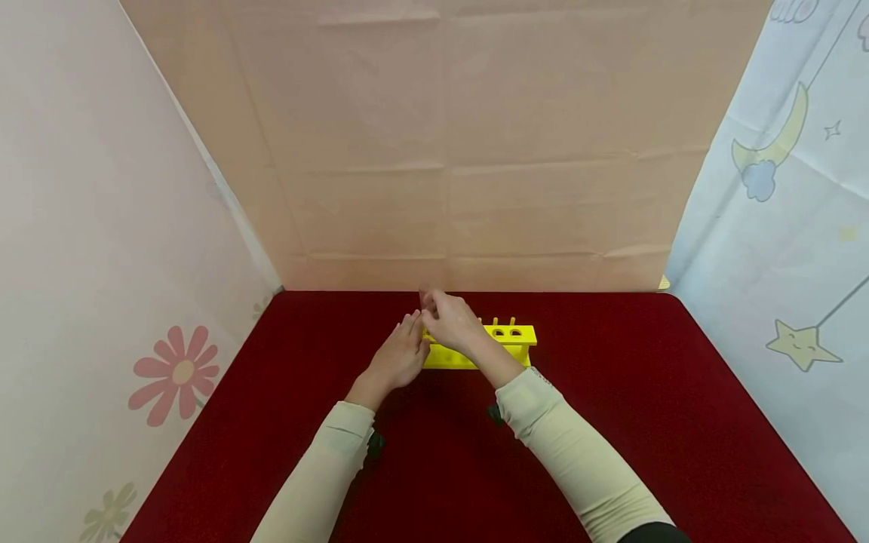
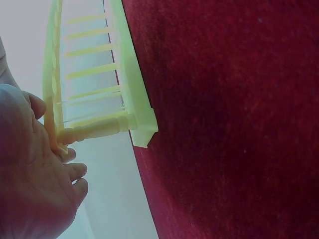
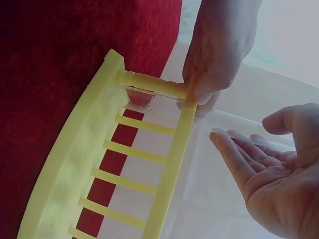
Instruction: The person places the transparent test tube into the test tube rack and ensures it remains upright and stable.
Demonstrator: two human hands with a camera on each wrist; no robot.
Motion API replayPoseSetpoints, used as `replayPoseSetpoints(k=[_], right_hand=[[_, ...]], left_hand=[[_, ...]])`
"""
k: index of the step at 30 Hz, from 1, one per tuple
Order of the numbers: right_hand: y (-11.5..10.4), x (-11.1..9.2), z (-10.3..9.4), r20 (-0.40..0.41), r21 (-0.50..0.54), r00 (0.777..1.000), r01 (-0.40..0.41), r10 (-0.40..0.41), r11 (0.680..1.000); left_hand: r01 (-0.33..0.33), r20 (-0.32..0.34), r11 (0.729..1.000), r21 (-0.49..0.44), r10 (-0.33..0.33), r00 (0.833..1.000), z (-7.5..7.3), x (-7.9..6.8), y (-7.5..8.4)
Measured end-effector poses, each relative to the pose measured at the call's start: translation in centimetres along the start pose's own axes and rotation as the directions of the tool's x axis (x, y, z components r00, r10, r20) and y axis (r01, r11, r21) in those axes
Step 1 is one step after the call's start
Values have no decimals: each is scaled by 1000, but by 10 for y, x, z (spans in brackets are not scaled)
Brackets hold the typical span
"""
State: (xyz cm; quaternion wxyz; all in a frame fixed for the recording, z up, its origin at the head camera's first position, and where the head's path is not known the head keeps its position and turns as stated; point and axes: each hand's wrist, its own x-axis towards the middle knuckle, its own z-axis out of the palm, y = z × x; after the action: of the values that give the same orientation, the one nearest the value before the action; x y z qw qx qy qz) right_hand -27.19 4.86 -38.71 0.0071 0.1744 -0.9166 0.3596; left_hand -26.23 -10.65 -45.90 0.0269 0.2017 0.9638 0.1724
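A yellow test tube rack (image 1: pixel 479 358) stands on the red tabletop, with holes along its upper bar and pegs behind. My left hand (image 1: pixel 400 351) grips the rack's left end, thumb and fingers on either side of the upper bar (image 2: pixel 50 74). A clear test tube (image 3: pixel 139 101) stands in the rack near that end, its lower part showing above the base. My right hand (image 1: pixel 451 320) is above the left end; in the right wrist view its thumb (image 3: pixel 279 121) and fingers (image 3: pixel 234 162) are spread apart around a clear, tube-like length (image 3: pixel 264 143).
The red tabletop (image 1: pixel 611 422) spreads around the rack on both sides and in front. Behind it rises a tan paper backdrop (image 1: pixel 543 188). Pale patterned sheets, a flowered one (image 1: pixel 176 188) at left and a starry one (image 1: pixel 781 264) at right, border the table.
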Motion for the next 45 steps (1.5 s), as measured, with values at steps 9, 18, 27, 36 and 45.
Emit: replayPoseSetpoints(k=[9,18,27,36,45], right_hand=[[1,-2,0,-1,15,1000,-3,3,1000],[4,-2,2,-10,15,1000,-4,4,1000],[6,-3,3,-4,34,1000,-6,6,999],[5,-4,1,4,41,1000,-2,2,999],[4,-4,-2,17,42,1000,-12,11,999]], left_hand=[[2,-2,1000,-10,-2,1000,0,0,0],[0,-6,1000,-8,0,1000,1,0,0],[9,-3,1000,-21,-9,1000,0,-1,1],[6,-4,1000,-16,-6,1000,-1,-1,1],[-9,-10,1000,-13,9,1000,0,0,-1]])
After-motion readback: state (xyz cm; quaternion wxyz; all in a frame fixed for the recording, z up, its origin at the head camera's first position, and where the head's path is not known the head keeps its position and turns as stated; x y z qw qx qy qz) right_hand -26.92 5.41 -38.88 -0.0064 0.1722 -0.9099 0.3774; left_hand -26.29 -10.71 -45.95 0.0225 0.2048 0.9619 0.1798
